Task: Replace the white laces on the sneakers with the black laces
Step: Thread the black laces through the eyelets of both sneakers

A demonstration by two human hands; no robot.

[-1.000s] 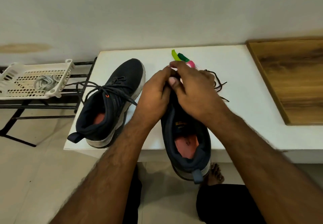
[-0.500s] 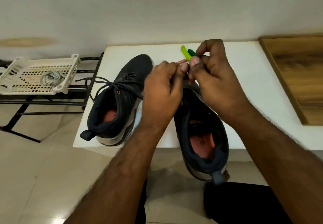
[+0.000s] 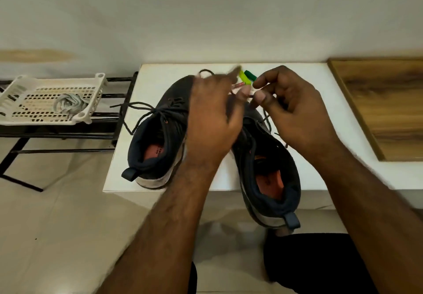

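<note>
Two dark sneakers stand on the white table (image 3: 309, 92): the left sneaker (image 3: 158, 138) is laced in black with its ends loose, and the right sneaker (image 3: 274, 170) hangs its heel over the near edge. My right hand (image 3: 295, 115) pinches the black lace (image 3: 266, 119) between thumb and forefinger above the right sneaker's toe. My left hand (image 3: 212, 119) is blurred just beside it; its thumb meets the same lace, and a loop of lace shows above its knuckles. The white laces (image 3: 68, 105) lie bunched in a basket at the left.
The white plastic basket (image 3: 96, 101) sits on a black metal rack (image 3: 68, 135) left of the table. Green and yellow markers (image 3: 246, 78) lie at the table's far edge behind my hands. A wooden board (image 3: 384, 110) covers the table's right end. Tiled floor lies below.
My hands have drawn apart a little; the left hand swung left and is blurred. A loop of black lace now shows beyond its knuckles. The view shifted slightly left.
</note>
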